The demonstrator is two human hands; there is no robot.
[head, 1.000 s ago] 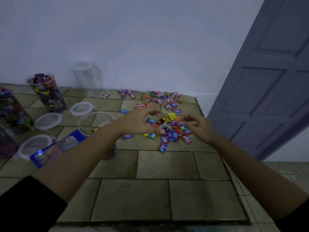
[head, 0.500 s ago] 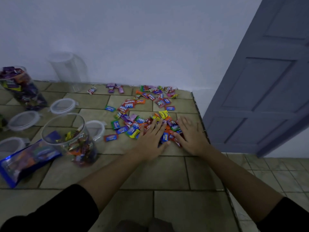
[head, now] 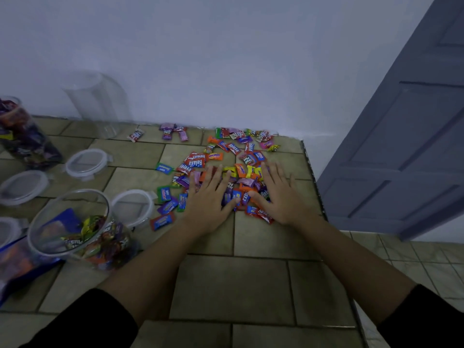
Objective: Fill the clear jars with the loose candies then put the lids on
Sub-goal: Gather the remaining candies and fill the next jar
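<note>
Loose candies (head: pixel 241 172) strewn mid-frame on the tiled counter (head: pixel 251 280), partly covered by left hand (head: pixel 209 197) and right hand (head: pixel 281 194), both spread flat with straight fingers, seemingly to rake a heap toward the part-filled jar (head: pixel 70 191) lower left, lids (head: pixel 86 163) lying alongside.

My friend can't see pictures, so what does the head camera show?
The left hand and right hand lie flat, fingers spread, on a pile of wrapped candies on a tiled counter. Left of them stands an open clear jar, partly filled, among loose lids.
</note>
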